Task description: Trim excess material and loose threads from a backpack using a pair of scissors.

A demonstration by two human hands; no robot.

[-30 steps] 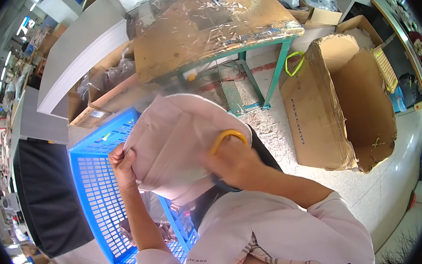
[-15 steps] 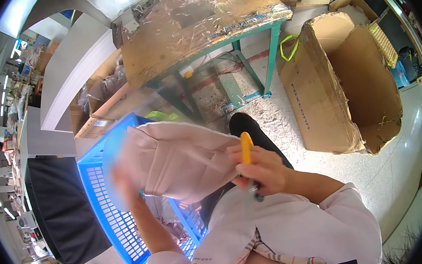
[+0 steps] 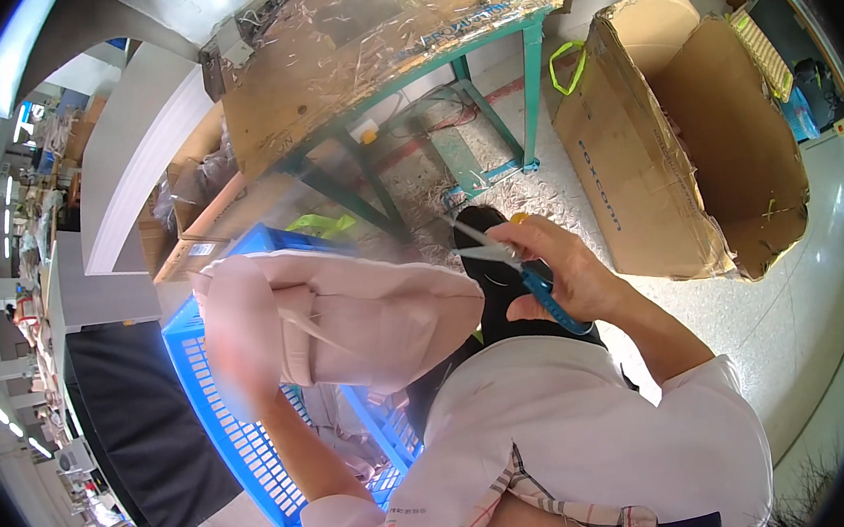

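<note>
My left hand (image 3: 244, 354), blurred, is closed on the left end of a pale pink sewn fabric piece (image 3: 387, 317). The piece has stitched seams, a narrow folded band and a raw upper edge; its exact kind I cannot tell. To its right, my right hand (image 3: 578, 265) grips scissors (image 3: 549, 301) with blue and yellow handles. Their blades are spread and point left, apart from the cloth. Below the fabric stands a blue plastic basket (image 3: 189, 349), with crumpled pinkish material (image 3: 342, 436) inside, partly hidden by my left arm.
Ahead is a worn wooden table (image 3: 327, 91) on green legs, strewn with scraps. A large open cardboard box (image 3: 624, 165) stands at the right. Black cloth (image 3: 135, 429) hangs at the left, and boxes with plastic bags (image 3: 204, 177) sit beside the table.
My right hand has come away from the fabric's right end, moving right and up. The scissors have turned, and their spread blades now show. The fabric stays in my left hand.
</note>
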